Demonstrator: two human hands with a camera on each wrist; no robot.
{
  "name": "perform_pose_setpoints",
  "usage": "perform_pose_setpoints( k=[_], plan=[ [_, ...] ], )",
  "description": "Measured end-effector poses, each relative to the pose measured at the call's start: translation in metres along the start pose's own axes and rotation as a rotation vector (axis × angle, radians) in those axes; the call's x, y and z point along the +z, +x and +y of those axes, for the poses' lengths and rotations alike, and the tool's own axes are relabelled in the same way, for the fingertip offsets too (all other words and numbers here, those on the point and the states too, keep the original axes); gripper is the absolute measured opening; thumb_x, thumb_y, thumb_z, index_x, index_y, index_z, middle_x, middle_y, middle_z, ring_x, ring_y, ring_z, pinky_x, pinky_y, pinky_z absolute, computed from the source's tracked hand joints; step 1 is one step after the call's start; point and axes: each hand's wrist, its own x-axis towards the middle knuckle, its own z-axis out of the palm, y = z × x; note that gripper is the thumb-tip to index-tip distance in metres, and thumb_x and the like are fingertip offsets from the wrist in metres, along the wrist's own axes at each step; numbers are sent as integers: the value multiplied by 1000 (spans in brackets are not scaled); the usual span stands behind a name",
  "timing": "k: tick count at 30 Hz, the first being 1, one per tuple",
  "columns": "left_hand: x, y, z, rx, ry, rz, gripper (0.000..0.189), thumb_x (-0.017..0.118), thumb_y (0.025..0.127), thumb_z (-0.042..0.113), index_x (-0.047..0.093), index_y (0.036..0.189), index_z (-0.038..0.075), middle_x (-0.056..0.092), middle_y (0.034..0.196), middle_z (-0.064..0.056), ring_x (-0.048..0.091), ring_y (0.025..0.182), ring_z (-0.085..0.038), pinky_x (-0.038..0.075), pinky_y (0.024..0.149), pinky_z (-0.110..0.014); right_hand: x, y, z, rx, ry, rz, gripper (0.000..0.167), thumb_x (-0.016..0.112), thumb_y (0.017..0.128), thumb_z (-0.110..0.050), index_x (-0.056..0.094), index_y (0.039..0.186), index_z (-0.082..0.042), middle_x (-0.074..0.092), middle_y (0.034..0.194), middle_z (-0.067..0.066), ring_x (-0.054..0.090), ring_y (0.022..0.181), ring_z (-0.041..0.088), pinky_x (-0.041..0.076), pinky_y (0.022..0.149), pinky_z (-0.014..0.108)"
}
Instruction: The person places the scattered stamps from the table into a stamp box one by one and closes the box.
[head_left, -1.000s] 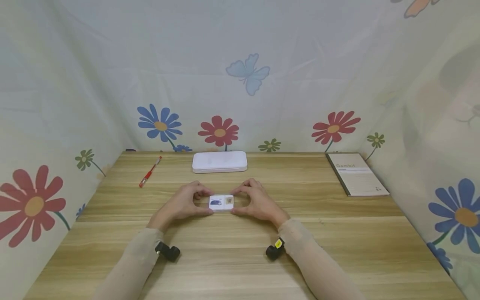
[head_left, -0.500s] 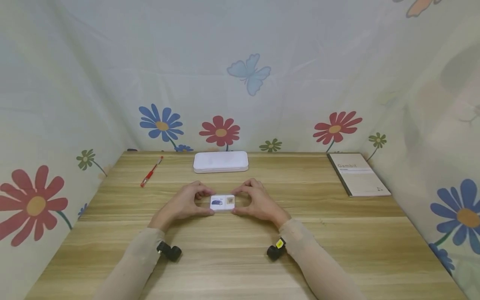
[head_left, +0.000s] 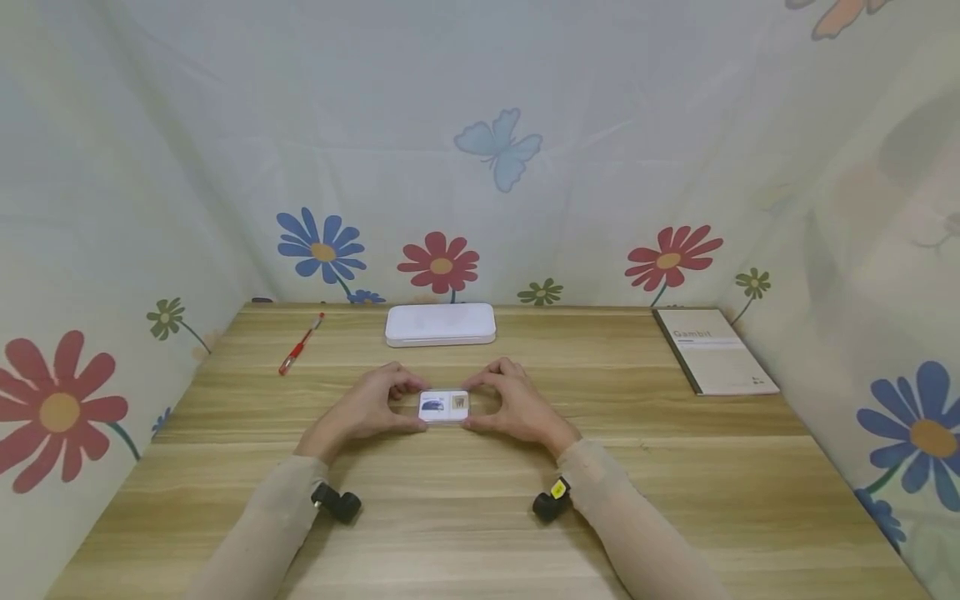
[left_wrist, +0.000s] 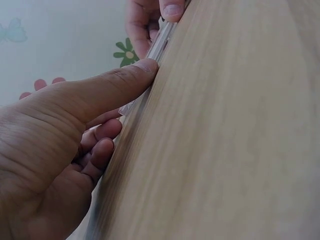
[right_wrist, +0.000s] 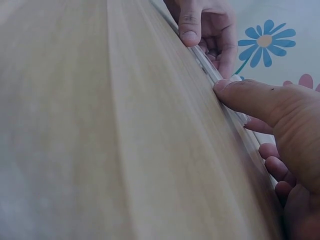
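In the middle of the head view, a small flat clear plastic case lies at the tabletop. Its white face carries a dark picture on the left and a tan square on the right. My left hand pinches its left end between thumb and fingers. At the opposite end, my right hand holds it the same way. From the left wrist, the case's clear edge shows low against the wood, with the left thumb on its near side. The right wrist view shows the right thumb against that edge too.
Behind the hands stands a white oblong box near the table's back edge. A red pen lies at the back left. A notebook marked "Gambit" lies at the back right. Flowered cloth hangs around the wooden table.
Both hands keep their hold on the case, which stays in place. Only the head view shifts very slightly.
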Motion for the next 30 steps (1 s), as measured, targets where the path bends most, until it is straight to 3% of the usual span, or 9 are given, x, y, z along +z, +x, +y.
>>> perform_pose_setpoints(
  k=[25,30],
  plan=[
    [-2,-2,1,18,20,-1,62,101,82,43,78,135,22,67,122,4,61,110,-19,54,101,-44,-2,0,-1,-23,-7,-1,59,96,89,-46,75,140,-26,52,135,0,47,128,24,45,113,50],
    [-2,-3,1,21,9,6,73,99,84,49,72,145,21,66,128,1,60,113,-20,53,102,-45,-3,1,1,-35,2,-19,68,95,88,-49,71,147,-25,53,136,1,48,129,23,45,114,51]
  ],
)
